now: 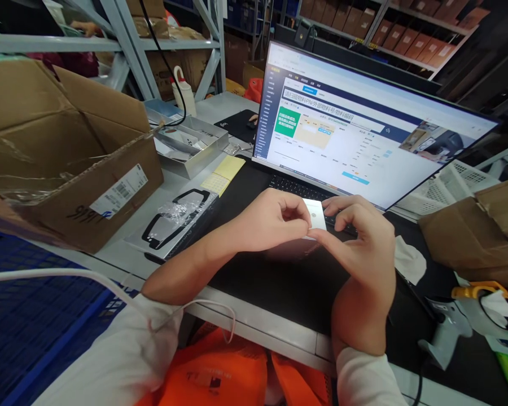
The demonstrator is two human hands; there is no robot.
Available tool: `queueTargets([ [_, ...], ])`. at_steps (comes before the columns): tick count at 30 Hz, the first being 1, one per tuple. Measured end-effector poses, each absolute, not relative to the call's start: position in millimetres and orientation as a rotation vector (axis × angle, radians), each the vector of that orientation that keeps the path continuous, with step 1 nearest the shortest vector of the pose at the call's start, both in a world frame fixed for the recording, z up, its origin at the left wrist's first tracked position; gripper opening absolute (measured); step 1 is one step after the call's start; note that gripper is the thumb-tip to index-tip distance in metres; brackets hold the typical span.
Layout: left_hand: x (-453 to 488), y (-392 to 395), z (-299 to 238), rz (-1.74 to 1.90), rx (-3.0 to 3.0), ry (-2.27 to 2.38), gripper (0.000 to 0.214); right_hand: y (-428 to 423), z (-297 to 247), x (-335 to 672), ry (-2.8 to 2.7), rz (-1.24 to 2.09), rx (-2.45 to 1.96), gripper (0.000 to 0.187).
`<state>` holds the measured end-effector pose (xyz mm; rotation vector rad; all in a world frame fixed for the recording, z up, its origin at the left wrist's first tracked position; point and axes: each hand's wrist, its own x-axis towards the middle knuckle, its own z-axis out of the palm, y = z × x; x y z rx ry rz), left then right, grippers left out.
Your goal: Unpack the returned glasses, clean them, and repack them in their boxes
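Between my hands, above the black mat, is a small white square piece point(316, 212) with a round grey mark. Whether it is a label or the face of a small box, I cannot tell. My left hand point(273, 221) pinches its left edge, thumb against curled fingers. The thumb of my right hand point(362, 234) lies along its lower edge, and the curled fingers reach its right side. A dark reddish surface with faint lettering point(290, 250) shows just below my left hand, partly hidden. Behind my fingers is a black keyboard point(294, 187).
A large monitor point(334, 121) stands behind my hands. On the left are an open cardboard box point(74, 217), a grey tray point(195, 160), yellow notes point(224, 173) and a flat package point(175, 217). To the right lie a barcode scanner point(446, 332), a tape dispenser point(482, 304) and another carton point(461, 242).
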<state>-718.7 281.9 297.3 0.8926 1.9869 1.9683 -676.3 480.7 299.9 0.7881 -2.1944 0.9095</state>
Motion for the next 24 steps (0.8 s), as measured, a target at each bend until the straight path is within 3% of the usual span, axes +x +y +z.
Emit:
queueTargets([
  [5, -755.5, 269.2, 286.5, 2.018, 0.912, 2.392, 0.021, 500.9, 300.5, -687.6, -2.019, 1.076, 0.584, 0.011],
  [8, -776.3, 262.4, 275.1, 1.609, 0.976, 2.781, 0.036, 518.5, 301.8, -695.4, -2.032, 0.961, 0.474, 0.007],
  [10, -780.0, 260.0, 270.4, 1.229, 1.058, 2.787, 0.062, 526.4, 301.7, -700.6, -2.153, 0.952, 0.445, 0.004],
  [12, -775.2, 260.7, 269.2, 0.971, 1.16, 2.661, 0.091, 529.3, 299.0, -707.7, -2.342, 0.986, 0.407, 0.014],
  [14, -765.5, 264.9, 270.2, 0.842, 1.225, 2.581, 0.105, 528.1, 292.5, -717.7, -2.549, 1.04, 0.354, 0.027],
  [19, -744.7, 278.3, 273.2, 0.753, 1.226, 2.628, 0.097, 520.0, 266.6, -736.1, -2.809, 1.462, 0.292, 0.038],
  [22, -738.8, 280.5, 274.0, 0.768, 1.26, 2.619, 0.096, 514.2, 255.8, -729.3, -2.648, 1.917, 0.233, 0.037],
  [24, -734.9, 280.4, 274.1, 0.767, 1.284, 2.616, 0.1, 510.7, 253.5, -719.7, -2.55, 2.036, 0.13, 0.035],
])
